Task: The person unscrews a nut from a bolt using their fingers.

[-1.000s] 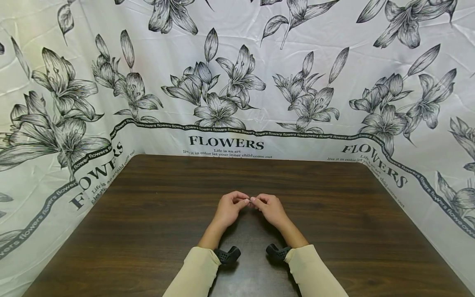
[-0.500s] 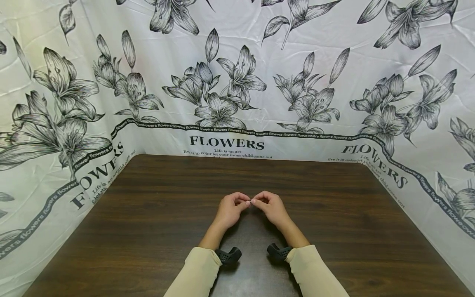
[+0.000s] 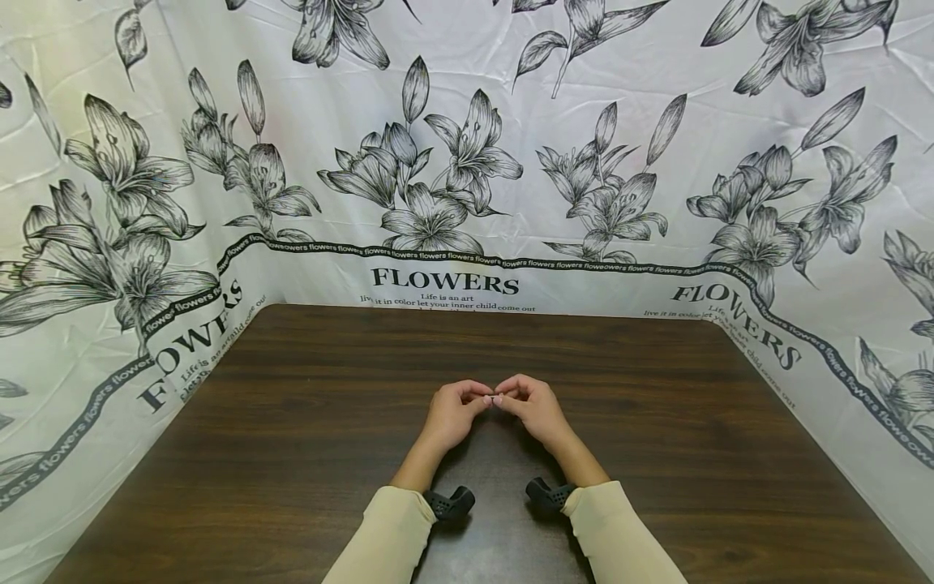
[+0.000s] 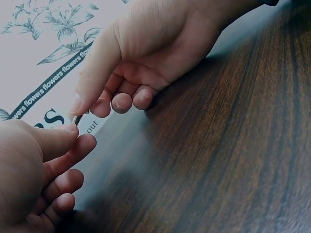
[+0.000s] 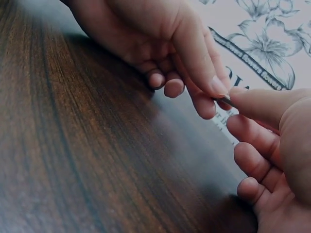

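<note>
Over the desk (image 3: 314, 454), the left hand (image 3: 451, 412) and right hand (image 3: 538, 412) are pinching opposite ends of a small threaded piece (image 4: 77, 119) between fingers and thumbs, presumably steadying so slight a part from both sides.

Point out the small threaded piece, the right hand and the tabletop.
Threaded piece (image 4: 77, 120), left wrist view: exposed threads.
Right hand (image 3: 536, 410), head view: middle of hand.
Tabletop (image 3: 314, 430), head view: wood-grained left part.
</note>
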Action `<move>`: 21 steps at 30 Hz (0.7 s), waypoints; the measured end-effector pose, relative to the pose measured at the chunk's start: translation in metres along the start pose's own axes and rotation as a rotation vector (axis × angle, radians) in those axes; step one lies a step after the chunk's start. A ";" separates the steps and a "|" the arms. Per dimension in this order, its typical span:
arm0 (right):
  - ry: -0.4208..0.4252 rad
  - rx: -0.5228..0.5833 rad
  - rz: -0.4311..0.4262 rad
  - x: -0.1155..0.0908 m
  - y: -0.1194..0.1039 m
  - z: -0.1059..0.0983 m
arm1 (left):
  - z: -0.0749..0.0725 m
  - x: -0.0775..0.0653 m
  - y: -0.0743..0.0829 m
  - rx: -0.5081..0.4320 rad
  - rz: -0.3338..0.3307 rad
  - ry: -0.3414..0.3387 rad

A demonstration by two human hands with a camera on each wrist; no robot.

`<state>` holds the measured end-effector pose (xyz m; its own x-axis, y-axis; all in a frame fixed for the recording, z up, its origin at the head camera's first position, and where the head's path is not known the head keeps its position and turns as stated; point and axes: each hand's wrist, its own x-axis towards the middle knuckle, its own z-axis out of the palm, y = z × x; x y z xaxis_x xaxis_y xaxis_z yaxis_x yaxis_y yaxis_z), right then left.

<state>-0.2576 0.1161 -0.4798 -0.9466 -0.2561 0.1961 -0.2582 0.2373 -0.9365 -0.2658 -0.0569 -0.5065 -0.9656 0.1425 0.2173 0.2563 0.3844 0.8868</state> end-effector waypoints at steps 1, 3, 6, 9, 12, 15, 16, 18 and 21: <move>-0.003 0.003 0.000 0.000 0.000 0.000 | 0.000 0.000 0.000 0.002 0.001 0.002; -0.012 0.011 0.005 0.000 -0.001 -0.001 | 0.000 0.000 0.000 0.000 0.001 0.005; -0.017 0.024 0.010 0.001 0.002 -0.001 | 0.000 0.000 0.000 0.003 0.003 0.008; -0.005 0.030 0.019 0.006 0.014 -0.001 | 0.000 0.001 -0.001 0.005 -0.001 0.009; 0.028 0.014 0.030 0.012 0.027 0.001 | 0.000 0.001 -0.001 0.004 -0.004 0.009; 0.058 -0.026 0.037 0.014 0.034 0.003 | 0.001 0.001 -0.001 -0.004 -0.002 0.012; 0.062 -0.036 0.035 0.015 0.034 0.003 | 0.001 0.001 -0.001 -0.007 -0.001 0.013; 0.063 -0.047 0.026 0.014 0.035 0.004 | 0.001 0.001 -0.002 -0.011 0.003 0.015; 0.052 -0.029 -0.001 0.013 0.034 0.004 | 0.001 0.001 -0.002 -0.016 0.005 0.016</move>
<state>-0.2779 0.1169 -0.5099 -0.9550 -0.2075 0.2120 -0.2634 0.2645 -0.9277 -0.2671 -0.0570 -0.5087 -0.9649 0.1301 0.2283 0.2608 0.3691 0.8920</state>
